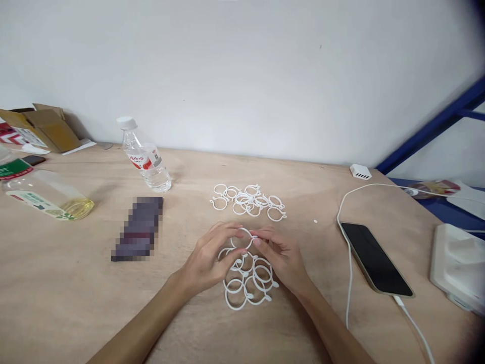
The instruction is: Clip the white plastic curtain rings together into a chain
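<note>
- A pale wall stands behind a wooden table (182,318).
- At left, an oil bottle (49,194) and a clear water bottle (147,162) stand on it, with a blurred-out dark item (138,230) nearer the middle.
- At centre, the left hand (210,253) pinches one side of a single white ring (247,231), lifted above a near group of rings (244,287).
- Beyond the hands lies a far group of rings (261,200), apart from the near one.
- The right hand (282,258) meets it, thumb and finger closed on the ring's small tab.
- Work appears partway: one ring is being handled, and the rest lie in two groups; which group is finished and which remains, I cannot tell.
- At right, a phone (377,258) lies plugged into a white cable (349,283).
</note>
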### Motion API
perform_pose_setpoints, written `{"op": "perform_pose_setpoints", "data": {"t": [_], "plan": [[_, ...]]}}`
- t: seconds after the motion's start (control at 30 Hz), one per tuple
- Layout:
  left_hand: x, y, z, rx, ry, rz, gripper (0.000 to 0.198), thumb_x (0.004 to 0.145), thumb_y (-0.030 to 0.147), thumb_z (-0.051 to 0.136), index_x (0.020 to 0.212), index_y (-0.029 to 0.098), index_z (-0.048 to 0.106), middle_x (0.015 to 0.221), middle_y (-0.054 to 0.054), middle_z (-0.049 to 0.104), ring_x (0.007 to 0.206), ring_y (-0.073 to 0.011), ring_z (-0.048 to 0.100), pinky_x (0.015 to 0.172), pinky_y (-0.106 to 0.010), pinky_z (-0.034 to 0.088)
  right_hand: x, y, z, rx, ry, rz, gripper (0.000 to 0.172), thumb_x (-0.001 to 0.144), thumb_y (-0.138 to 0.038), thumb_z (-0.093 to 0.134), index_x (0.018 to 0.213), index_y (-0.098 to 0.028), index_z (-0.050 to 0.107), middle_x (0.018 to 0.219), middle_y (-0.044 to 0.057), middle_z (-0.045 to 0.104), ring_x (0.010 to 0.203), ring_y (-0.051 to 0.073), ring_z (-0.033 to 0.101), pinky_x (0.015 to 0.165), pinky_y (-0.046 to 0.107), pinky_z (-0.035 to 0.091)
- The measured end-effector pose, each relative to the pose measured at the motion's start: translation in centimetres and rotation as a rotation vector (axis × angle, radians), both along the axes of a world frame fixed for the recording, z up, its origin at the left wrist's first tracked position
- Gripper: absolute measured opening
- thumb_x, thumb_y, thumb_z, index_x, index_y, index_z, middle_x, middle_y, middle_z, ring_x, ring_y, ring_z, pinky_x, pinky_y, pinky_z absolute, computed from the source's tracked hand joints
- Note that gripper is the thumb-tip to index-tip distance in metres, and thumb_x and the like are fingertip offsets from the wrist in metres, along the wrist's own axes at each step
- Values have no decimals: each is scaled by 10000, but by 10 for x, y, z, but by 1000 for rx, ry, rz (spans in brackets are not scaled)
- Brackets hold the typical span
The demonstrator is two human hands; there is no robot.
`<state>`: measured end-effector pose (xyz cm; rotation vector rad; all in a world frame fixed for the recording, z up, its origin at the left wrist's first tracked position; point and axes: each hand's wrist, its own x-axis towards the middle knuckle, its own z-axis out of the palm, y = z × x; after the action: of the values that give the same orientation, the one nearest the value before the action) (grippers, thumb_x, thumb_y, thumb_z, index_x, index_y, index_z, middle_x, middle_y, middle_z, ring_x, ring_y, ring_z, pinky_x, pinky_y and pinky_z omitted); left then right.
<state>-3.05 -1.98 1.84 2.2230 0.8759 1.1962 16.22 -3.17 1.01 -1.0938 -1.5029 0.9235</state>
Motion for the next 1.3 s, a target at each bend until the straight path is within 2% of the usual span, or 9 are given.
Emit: {"op": "perform_pose_setpoints", "data": {"t": [0.2,0.37,0.53,0.63,0.77,0.87,1.03,1.17,1.3], "plan": [[0,0,-4,-107,-28,39,148,850,250,645,982,190,617,1074,-97,702,1041,-215,657,910,-355,532,-1,0,2,-30,-20,17,185,849,-331,623,828,-218,768,651,15,625,688,160,547,608,283,465],[1,1,-7,-184,-32,53,105,850,266,636,921,190,626,1054,-94,711,1042,-221,657,908,-356,526,-2,0,-3,-20,-26,-15,177,842,-307,633,764,-211,760,614,4,596,640,143,521,575,262,445],[-1,3,-5,-192,25,44,248,839,316,638,1051,190,610,1055,-91,697,997,-226,651,878,-361,526,-1,1,-4,-48,-61,16,175,857,-297,605,831,-195,746,686,24,637,681,154,555,601,273,462],[-4,9,-4,-218,100,39,248,891,330,553,1094,196,604,1095,-87,667,1045,-227,609,919,-377,497,-1,1,-2,-8,-144,71,145,847,-221,597,800,-194,732,711,36,670,737,174,574,676,307,482],[0,26,-10,-185,197,180,279,944,310,451,1167,208,585,1175,-87,617,1124,-238,530,1010,-438,428,-4,-1,-1,98,-263,155,172,797,-123,587,785,-206,737,764,50,682,802,194,578,742,343,486],[9,44,-17,-76,365,228,342,930,267,463,1257,209,545,1242,-108,546,1149,-275,466,1026,-505,392,-5,-1,-4,124,-258,100,166,786,-128,596,813,-211,738,793,51,684,823,198,586,764,351,486],[18,59,-24,-27,409,253,157,882,201,521,978,188,644,1163,-116,525,1142,-301,431,978,-513,426,-3,1,-10,125,-216,-25,134,804,-153,598,811,-206,720,814,51,684,847,204,597,813,372,478],[11,47,-23,-32,391,241,102,879,202,515,895,192,615,1119,-106,541,1070,-265,501,949,-483,463,-3,4,-14,108,-222,-123,141,833,-183,576,806,-204,713,820,59,690,845,209,602,824,383,475],[0,29,-21,-96,345,215,123,893,201,479,918,201,600,1186,-111,561,1122,-252,526,985,-455,461,-3,6,-14,43,-232,-191,166,852,-213,557,852,-202,722,844,69,704,852,217,606,767,366,495]]}}
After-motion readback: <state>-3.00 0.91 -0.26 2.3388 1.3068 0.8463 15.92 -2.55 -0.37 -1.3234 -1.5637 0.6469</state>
